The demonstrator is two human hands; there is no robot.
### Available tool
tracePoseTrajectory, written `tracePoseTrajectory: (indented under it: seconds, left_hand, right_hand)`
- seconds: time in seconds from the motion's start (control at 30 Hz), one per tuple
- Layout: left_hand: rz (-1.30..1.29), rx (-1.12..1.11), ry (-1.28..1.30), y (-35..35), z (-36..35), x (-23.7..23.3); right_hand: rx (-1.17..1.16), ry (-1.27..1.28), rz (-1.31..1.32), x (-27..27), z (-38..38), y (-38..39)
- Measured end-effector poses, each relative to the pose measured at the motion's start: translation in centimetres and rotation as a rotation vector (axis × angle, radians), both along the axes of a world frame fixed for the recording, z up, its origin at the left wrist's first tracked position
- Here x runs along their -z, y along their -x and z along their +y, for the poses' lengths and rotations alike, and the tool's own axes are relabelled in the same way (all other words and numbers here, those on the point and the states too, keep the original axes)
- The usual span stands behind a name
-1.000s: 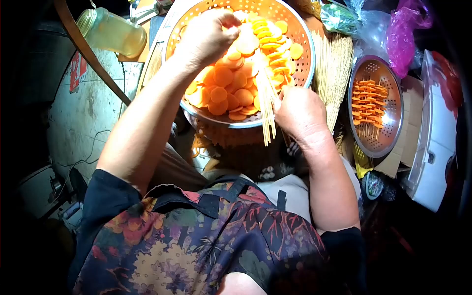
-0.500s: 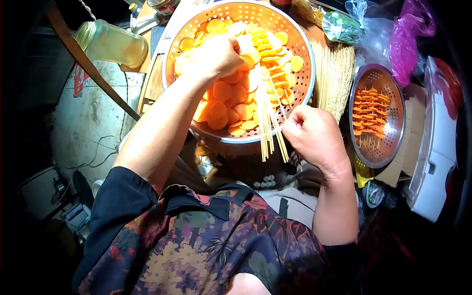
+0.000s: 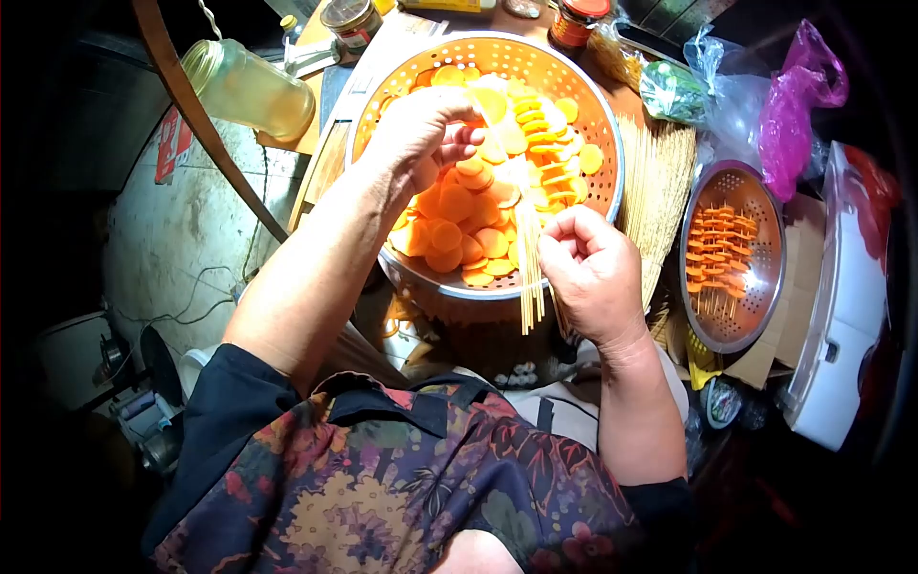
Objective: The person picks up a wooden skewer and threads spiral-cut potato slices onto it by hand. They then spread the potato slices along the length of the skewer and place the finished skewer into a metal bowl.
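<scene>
Plainly early going: a few carrot sticks are threaded and a big heap of slices is not.

The right hand [image 3: 585, 273] is fisted tight round a bundle of bamboo skewers [image 3: 529, 287] at the near rim of the large colander [image 3: 612, 134]. Their long axis runs from the person's lap out over the slices, blunt ends hanging toward the body and far ends pointing into the bowl. The left hand [image 3: 416, 134] is curled over the carrot slices [image 3: 459, 234], fingertips pinched on one or two. By my reckoning only a small batch is done: the finished sticks [image 3: 722, 249] lie in the small colander [image 3: 765, 287] to the right, while a thick pile of bare skewers [image 3: 655, 191] waits between the two bowls.
</scene>
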State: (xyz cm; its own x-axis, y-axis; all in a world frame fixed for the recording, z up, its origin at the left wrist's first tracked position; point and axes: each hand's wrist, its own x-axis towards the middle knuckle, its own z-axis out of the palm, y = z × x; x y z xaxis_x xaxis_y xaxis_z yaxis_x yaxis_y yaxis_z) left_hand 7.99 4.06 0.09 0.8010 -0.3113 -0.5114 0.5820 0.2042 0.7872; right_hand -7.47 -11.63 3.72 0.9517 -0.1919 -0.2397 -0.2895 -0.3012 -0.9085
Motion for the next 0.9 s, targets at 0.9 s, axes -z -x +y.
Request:
tracePoseTrajectory:
  seconds: [0.9]
  left_hand:
    - [-0.188,0.182,0.033,3.0,-1.6,0.1]
  right_hand:
    - [0.081,-0.35,0.016,1.3,-0.3,-0.8]
